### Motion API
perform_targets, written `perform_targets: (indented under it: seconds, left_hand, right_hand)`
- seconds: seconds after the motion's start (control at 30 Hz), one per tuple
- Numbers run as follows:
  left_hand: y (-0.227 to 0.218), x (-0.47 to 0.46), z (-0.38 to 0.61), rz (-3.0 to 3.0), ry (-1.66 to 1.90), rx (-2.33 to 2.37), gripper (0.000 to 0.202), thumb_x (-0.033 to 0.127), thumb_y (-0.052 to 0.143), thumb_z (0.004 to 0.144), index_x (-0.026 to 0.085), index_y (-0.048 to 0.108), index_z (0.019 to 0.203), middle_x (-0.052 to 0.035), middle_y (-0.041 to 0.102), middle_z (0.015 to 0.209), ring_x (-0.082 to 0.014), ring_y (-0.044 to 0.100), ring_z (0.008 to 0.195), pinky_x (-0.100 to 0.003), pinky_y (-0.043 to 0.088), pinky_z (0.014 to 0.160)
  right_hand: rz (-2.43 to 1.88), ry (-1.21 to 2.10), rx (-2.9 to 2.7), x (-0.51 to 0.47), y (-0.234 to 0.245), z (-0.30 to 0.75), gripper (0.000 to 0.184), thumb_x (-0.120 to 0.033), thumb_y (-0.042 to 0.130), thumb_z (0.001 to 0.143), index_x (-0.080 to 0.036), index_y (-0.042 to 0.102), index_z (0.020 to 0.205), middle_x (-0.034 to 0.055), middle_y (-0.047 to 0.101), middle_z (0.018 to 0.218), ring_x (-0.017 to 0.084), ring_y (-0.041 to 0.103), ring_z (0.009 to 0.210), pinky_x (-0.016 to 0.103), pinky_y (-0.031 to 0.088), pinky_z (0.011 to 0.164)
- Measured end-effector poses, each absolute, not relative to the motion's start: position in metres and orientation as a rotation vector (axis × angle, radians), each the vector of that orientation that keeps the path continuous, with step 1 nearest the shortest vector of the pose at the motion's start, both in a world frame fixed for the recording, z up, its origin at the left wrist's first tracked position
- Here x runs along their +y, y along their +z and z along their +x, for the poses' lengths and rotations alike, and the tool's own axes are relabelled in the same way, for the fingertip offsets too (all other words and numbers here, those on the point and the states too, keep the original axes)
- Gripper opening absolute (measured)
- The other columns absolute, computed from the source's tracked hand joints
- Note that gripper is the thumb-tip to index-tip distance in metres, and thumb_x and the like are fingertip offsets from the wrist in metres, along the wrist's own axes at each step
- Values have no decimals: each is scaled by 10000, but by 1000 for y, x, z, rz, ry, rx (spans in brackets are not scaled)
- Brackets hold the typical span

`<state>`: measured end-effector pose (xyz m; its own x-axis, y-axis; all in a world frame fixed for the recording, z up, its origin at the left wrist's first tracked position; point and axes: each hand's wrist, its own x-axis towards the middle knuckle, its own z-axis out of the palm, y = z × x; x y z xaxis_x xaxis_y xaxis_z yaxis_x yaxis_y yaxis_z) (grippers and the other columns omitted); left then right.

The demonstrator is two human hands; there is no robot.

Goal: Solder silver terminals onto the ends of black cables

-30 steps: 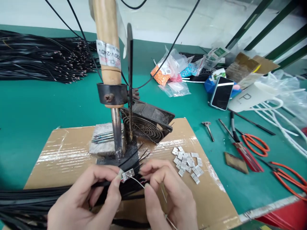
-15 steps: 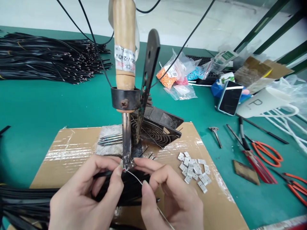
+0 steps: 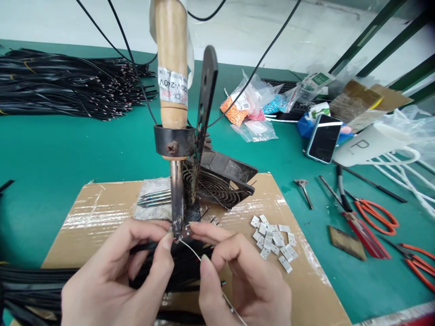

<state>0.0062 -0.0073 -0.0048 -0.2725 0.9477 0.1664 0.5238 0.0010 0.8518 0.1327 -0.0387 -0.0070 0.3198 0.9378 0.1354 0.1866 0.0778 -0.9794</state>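
Observation:
A wooden-handled soldering iron (image 3: 172,50) is clamped upright, tip down, in a black bracket (image 3: 206,90). Just below its tip, my left hand (image 3: 118,271) pinches the end of a black cable (image 3: 145,247) between thumb and fingers. My right hand (image 3: 246,267) grips a thin silvery solder wire (image 3: 190,249), whose end reaches the cable end at the tip. A fingertip of that hand also touches a small plate with holes (image 3: 186,230) beside the tip. The exact joint is too small to make out.
Several small pale plates (image 3: 272,237) lie on the cardboard (image 3: 102,206), right of a black fan (image 3: 220,176). Black cable bundles lie at the back left (image 3: 68,86) and front left (image 3: 34,285). Orange-handled pliers (image 3: 377,217), a phone (image 3: 324,138) and a white mug (image 3: 377,145) are at right.
The whole view has shifted slightly, with the iron and bracket appearing a little further left. Both hands keep nearly the same pose and hold at the tip.

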Motion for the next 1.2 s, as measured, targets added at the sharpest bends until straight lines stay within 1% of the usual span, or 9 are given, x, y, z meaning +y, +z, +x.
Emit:
perform_targets:
  seconds: [0.07,0.17,0.27,0.4,0.47,0.6,0.87,1.07,1.2]
  left_hand:
    - [-4,-6,8,1525,1209,1811,323,560,741,873,248,689,809,4,758,753,-180,754,673,-221,616,548]
    - [-5,-7,5,1528,1214,1803,308,545,744,878,249,689,812,5,767,765,-177,760,679,-217,616,544]
    - [-10,-11,-1,1518,1230,1796,236,476,744,892,256,691,823,11,779,795,-171,768,703,-196,599,525]
    - [-18,-17,-9,1512,1248,1805,126,384,735,901,272,697,858,18,784,854,-173,785,796,-162,565,494]
    - [-20,-18,-10,1515,1244,1804,122,380,736,898,270,697,863,14,779,862,-177,786,808,-164,564,490]
    - [-19,-18,-9,1529,1242,1779,119,371,730,899,267,695,855,9,771,856,-186,790,838,-170,591,527]
    - [-17,-20,-11,1549,1211,1787,136,386,721,906,268,692,845,5,785,868,-198,791,842,-214,657,648]
    - [-18,-20,-9,1562,1208,1812,135,396,715,909,275,693,854,-3,782,875,-203,786,862,-198,634,593]
    - [-18,-20,-9,1577,1219,1808,127,389,719,898,274,690,855,-1,784,876,-197,789,848,-180,609,554]
  right_hand:
    - [-1395,770,-1125,-38,-7,132,235,-62,672,862,-287,619,825,41,851,1135,275,822,955,425,680,855]
    - [-1323,811,-1124,-36,-8,135,238,-42,679,852,-269,631,804,41,852,1129,260,832,964,386,684,862]
    - [-1260,868,-1122,-34,-10,138,241,-34,653,867,-265,636,799,3,846,1159,224,832,1006,329,667,897]
    - [-1369,782,-1148,-36,-8,136,231,-63,700,842,-283,646,797,17,856,1114,257,828,953,369,670,835]
    - [-1404,753,-1143,-37,-7,133,207,-102,703,857,-287,638,790,2,858,1091,248,826,925,369,661,819]
    - [-1405,723,-1112,-35,-3,128,218,-103,697,862,-279,614,763,-60,858,1053,176,828,900,285,628,814]
    - [-1381,683,-1122,-32,-2,129,207,-93,701,843,-265,638,746,-6,865,1017,200,834,863,297,655,769]
    - [-1374,639,-1079,-30,-2,124,207,-107,714,843,-260,645,722,-24,863,976,163,825,795,254,645,750]
    - [-1356,638,-1066,-30,1,122,216,-73,706,838,-257,657,735,-55,856,975,118,814,801,202,629,767]
